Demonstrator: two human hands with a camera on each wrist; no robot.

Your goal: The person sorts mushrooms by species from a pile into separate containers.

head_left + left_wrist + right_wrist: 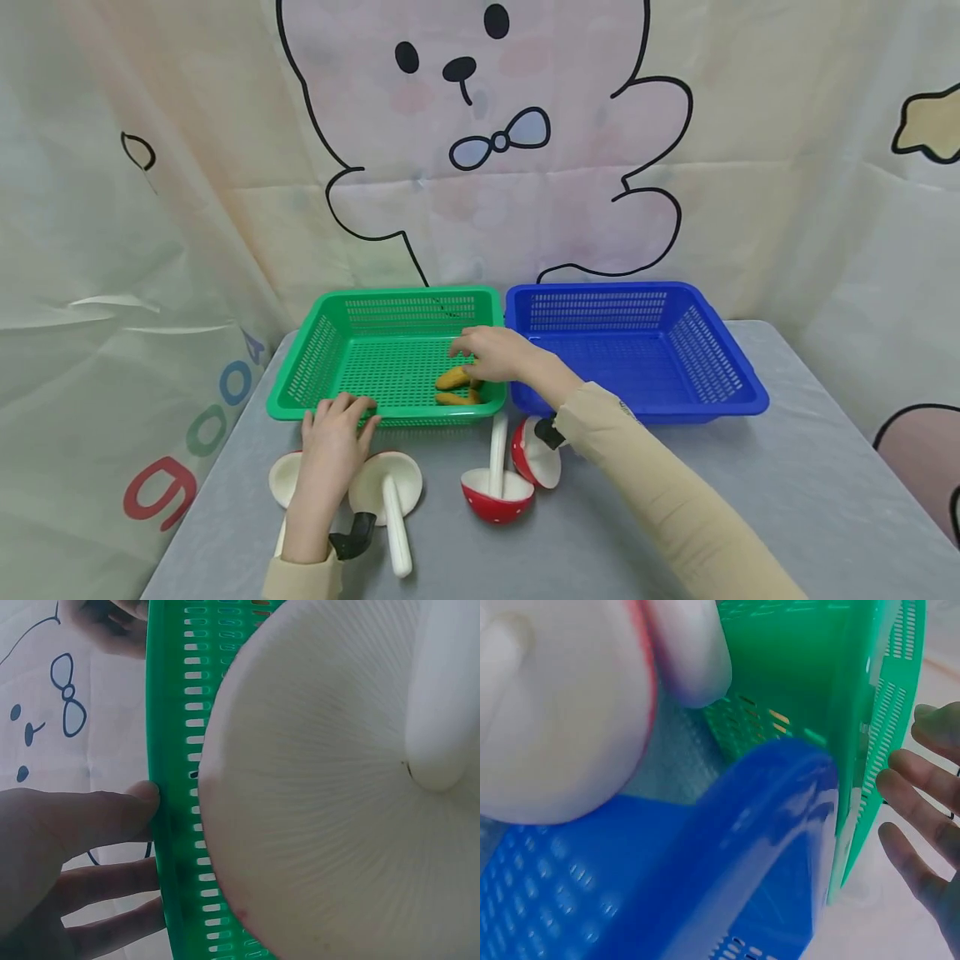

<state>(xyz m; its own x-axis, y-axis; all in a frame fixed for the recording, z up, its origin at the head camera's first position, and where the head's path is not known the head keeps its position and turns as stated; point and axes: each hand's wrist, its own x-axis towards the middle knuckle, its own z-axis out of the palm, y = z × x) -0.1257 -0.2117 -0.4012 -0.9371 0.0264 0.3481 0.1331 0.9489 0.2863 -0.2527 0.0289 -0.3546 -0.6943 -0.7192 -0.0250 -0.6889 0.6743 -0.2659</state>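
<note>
My right hand (498,354) is over the right end of a green basket (390,413), just above two mustard-yellow, elongated pieces (452,379) whose kind I cannot make out. In the right wrist view its fingers (926,814) are spread and hold nothing. At the basket's near rim, the fingers of my left hand (330,450) touch the edge, lying fairly straight in the left wrist view. Close by it lie two toy mushrooms, one (367,487) with gills up and another (283,479) partly hidden behind the hand.
Two more toy mushrooms with red, white-dotted caps, one upturned (498,507) and one tilted (543,462), lie before the baskets. A blue basket (637,410) stands right of the green one. Behind the grey table (675,500) hangs a printed curtain (225,125).
</note>
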